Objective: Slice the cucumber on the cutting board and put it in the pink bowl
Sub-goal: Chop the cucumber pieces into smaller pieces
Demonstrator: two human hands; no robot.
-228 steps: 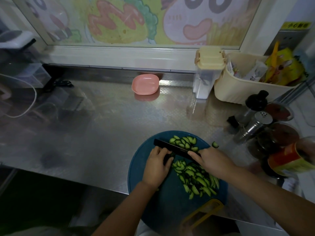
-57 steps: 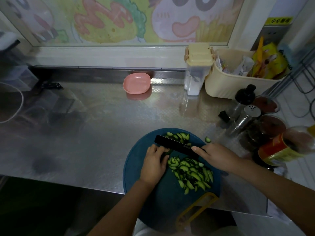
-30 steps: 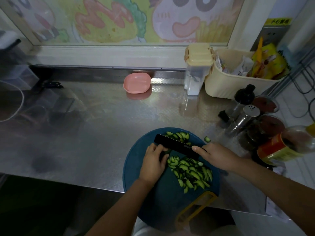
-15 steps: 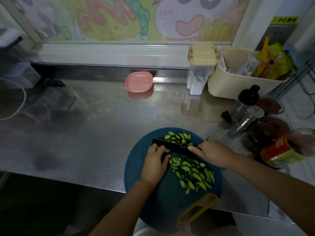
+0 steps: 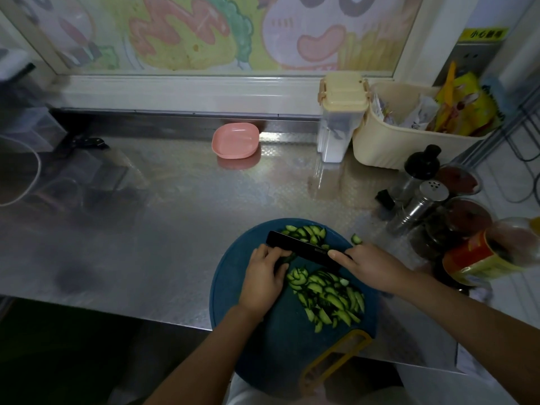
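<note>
Both bare arms reach in from below, and the hands are close together. The left hand [image 5: 264,277] curls its fingers down on the cucumber end [image 5: 288,259] — knuckles up. The right hand [image 5: 372,266] grips the knife [image 5: 295,247], one finger stretched along its top.

The counter [image 5: 181,217] is glossy patterned steel; the pink bowl [image 5: 235,140] smooth matt plastic; the cutting board [image 5: 233,287] matt blue.

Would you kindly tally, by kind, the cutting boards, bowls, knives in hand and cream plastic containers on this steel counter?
Round blue cutting board: 1
Pink plastic bowl: 1
Black-bladed knife, in the right hand: 1
Cream plastic containers, a lidded box and an open basket: 2
Total: 5
</note>
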